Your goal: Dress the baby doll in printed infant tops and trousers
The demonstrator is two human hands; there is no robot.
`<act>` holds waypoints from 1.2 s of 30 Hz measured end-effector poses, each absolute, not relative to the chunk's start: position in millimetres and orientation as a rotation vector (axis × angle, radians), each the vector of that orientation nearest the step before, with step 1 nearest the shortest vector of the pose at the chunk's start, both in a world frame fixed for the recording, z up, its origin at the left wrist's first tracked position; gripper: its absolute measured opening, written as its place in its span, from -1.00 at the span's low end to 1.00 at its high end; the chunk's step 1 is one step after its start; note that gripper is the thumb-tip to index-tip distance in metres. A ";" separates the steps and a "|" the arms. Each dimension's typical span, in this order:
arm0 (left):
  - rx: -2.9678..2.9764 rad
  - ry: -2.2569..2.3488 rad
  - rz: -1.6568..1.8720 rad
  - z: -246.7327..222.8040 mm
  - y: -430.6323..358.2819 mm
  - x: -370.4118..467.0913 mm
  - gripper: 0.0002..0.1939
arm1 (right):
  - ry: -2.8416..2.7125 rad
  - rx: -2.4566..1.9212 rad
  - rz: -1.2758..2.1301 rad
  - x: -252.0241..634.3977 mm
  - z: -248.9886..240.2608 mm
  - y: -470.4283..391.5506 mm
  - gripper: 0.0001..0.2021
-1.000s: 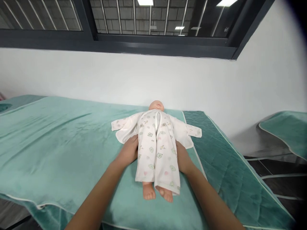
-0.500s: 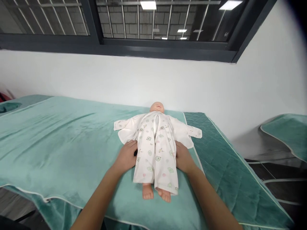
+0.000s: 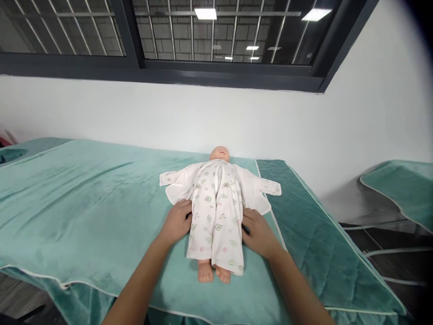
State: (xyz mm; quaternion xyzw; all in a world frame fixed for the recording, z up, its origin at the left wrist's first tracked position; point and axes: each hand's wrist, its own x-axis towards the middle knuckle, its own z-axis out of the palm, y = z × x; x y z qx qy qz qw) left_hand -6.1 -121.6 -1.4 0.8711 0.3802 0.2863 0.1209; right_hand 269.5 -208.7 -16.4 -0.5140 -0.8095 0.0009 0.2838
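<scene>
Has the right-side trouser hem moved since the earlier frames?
Yes, slightly left: the right-side trouser hem now sits farther from the white piping on the cover, nearer the other leg.

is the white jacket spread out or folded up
Spread out: the jacket lies with both sleeves stretched to the sides, its lower corners fanned beside the printed trousers.

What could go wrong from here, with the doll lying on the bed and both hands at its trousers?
The trousers lie loose over the doll's feet, so a pull from the left hand or the right hand might drag a leg along or twist the cloth.

The jacket spreads out beside the trousers, close to both hands, so its hem could get caught and bunch up.
</scene>
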 end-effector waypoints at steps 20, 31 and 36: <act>2.170 1.839 1.156 -19.0 -104.5 -18.4 -0.84 | -1.175 -1.957 -0.242 302.2 -28.7 -200.9 -0.75; 2.229 2.081 0.994 -6.3 -118.1 -9.2 -0.75 | -1.123 -2.249 0.017 307.7 -25.8 -200.9 -0.69; 2.203 2.099 1.052 -8.8 -117.1 -11.7 -0.75 | -1.081 -2.263 0.033 308.6 -24.5 -200.5 -0.79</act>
